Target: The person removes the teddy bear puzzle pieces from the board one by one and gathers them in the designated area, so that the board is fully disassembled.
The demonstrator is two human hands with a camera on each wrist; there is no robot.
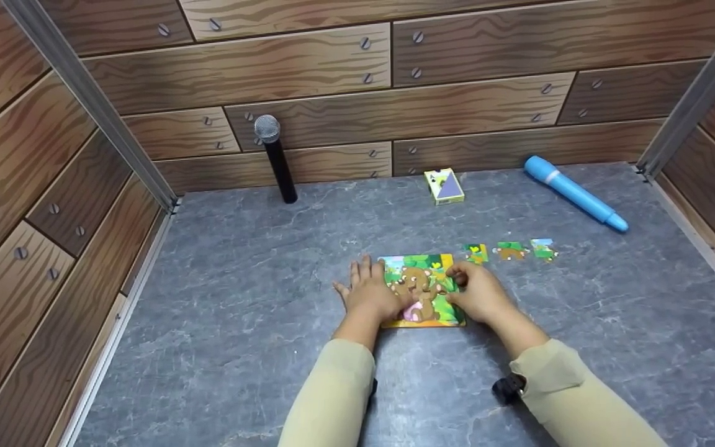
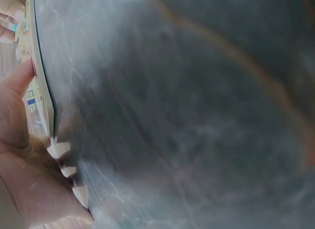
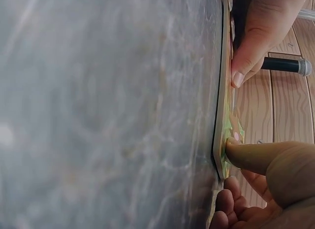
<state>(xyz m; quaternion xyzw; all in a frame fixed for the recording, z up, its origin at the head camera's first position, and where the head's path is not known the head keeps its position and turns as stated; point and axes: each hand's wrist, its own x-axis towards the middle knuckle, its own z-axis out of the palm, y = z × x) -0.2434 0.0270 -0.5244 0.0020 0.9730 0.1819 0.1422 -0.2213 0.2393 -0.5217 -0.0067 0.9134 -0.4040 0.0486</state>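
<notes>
A bear jigsaw puzzle (image 1: 427,259) lies flat on the grey table, its picture largely filled in. My left hand (image 1: 373,297) rests over its left side with fingers spread; the thumb presses on the picture. At the puzzle's right edge, my right hand (image 1: 480,295) pinches a green puzzle piece (image 3: 237,126), which sits slightly tilted up from the board in the right wrist view. The right thumb touches the puzzle there, and the other fingers curl beside the edge. In the left wrist view, the left hand (image 2: 29,175) hides part of the board.
Three loose pieces lie beyond the right hand: a yellow-green one (image 1: 475,252), a brown one (image 1: 510,250) and a blue-green one (image 1: 542,249). Farther back are a black microphone (image 1: 278,162), a card box (image 1: 445,186) and a blue marker-shaped stick (image 1: 576,194). Wood-patterned walls (image 1: 308,68) enclose the table.
</notes>
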